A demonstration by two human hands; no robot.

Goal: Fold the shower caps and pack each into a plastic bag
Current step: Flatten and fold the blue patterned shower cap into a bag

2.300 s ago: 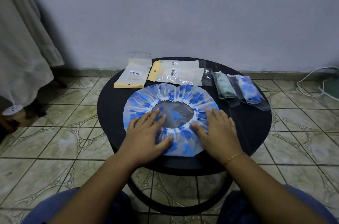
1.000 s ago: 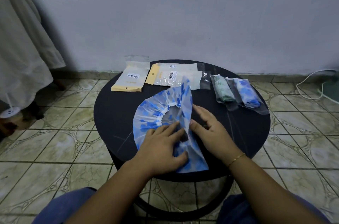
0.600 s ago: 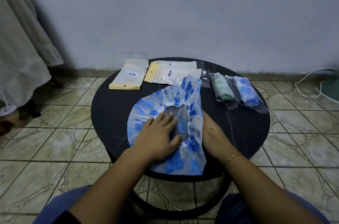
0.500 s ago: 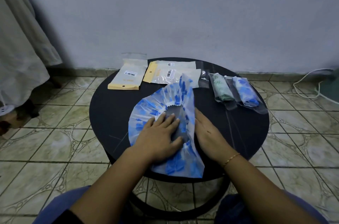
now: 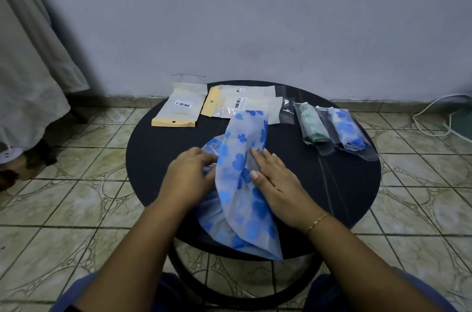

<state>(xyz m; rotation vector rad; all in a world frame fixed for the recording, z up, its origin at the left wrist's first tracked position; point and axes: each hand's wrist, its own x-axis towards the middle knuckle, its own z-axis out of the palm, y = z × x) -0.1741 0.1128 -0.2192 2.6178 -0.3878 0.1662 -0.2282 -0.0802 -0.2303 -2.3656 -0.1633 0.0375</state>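
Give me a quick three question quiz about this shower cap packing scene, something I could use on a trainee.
1. True or false: the right hand rests flat on the blue-flowered shower cap.
2. How many packed caps lie at the far right of the round table?
3. Which overhangs the table's near edge: A) the cap, B) the yellow-edged packet, C) the green packed cap?

Key: 1 true. 2 two, the green one and the blue packed cap. 3 A.
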